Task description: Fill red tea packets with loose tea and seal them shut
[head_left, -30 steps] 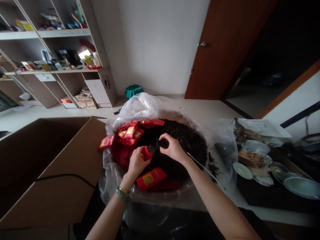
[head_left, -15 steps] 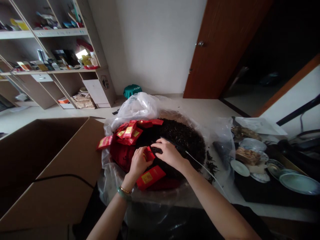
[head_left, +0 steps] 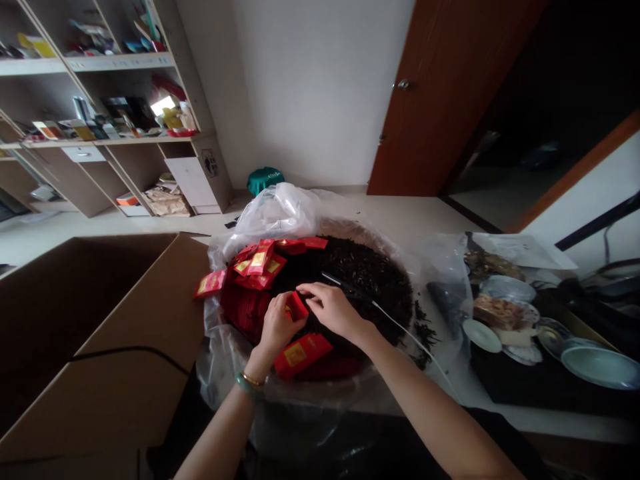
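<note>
My left hand [head_left: 277, 326] is closed round a small red packet [head_left: 296, 307], held upright over a heap of dark loose tea leaves [head_left: 367, 275]. Beside it, my right hand [head_left: 327, 307] pinches at the packet's top edge with thumb and fingers together. The tea lies in a clear plastic bag [head_left: 280, 212] that lines a round tub. Several red and gold packets [head_left: 260, 263] are piled at the heap's left side. One more red packet [head_left: 301, 354] lies flat just below my hands.
A large open cardboard box [head_left: 100, 333] stands at the left. Plates and bowls [head_left: 505, 317] crowd a dark tray at the right. Shelves [head_left: 95, 100] full of small items line the far left wall. A brown door [head_left: 440, 93] is behind.
My right hand came down from a pinch of tea above the packet and moved left onto its top edge. My left hand barely moved.
</note>
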Demonstrator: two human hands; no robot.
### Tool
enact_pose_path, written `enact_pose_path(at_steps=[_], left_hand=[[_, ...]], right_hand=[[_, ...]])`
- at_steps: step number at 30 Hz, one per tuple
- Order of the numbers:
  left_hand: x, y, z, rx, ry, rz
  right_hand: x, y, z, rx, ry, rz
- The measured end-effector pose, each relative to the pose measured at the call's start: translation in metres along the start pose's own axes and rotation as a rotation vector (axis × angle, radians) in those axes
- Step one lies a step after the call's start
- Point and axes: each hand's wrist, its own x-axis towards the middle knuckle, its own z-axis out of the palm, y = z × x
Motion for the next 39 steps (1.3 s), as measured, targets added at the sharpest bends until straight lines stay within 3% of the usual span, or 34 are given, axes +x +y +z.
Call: enact_pose_path(at_steps=[4,11,17,20,23,28,32,39], left_hand=[[-0.002,-0.002,0.003,-0.051,0.061,-0.027],[-0.008,-0.001,0.007,-0.131,0.082,-0.069],[-0.014,0.005,0.009,-0.275,0.211,-0.102],[-0.015,0.007,0.009,-0.305,0.205,-0.133],[-0.014,0.008,0.008,-0.317,0.201,-0.179],[-0.012,0.007,0.003,-0.283,0.163,-0.249],[-0.013,0.006,0.003,-0.216,0.14,-0.191],[-0.018,-0.001,0.009,-0.192,0.073,-0.081]], right_hand=[[0.001,0.004,-0.004,-0.051,0.101,0.022],[-0.002,0.0,-0.003,-0.171,-0.049,0.019],[-0.001,-0.008,-0.006,-0.111,0.113,-0.107],[0.001,-0.006,-0.01,-0.141,0.175,-0.03],[0.001,-0.005,-0.013,-0.184,0.104,0.054],[-0.004,-0.012,-0.014,-0.191,-0.143,-0.09],[-0.005,-0.013,-0.01,-0.384,-0.234,-0.056],[-0.003,-0.015,-0.017,-0.256,-0.439,-0.078]])
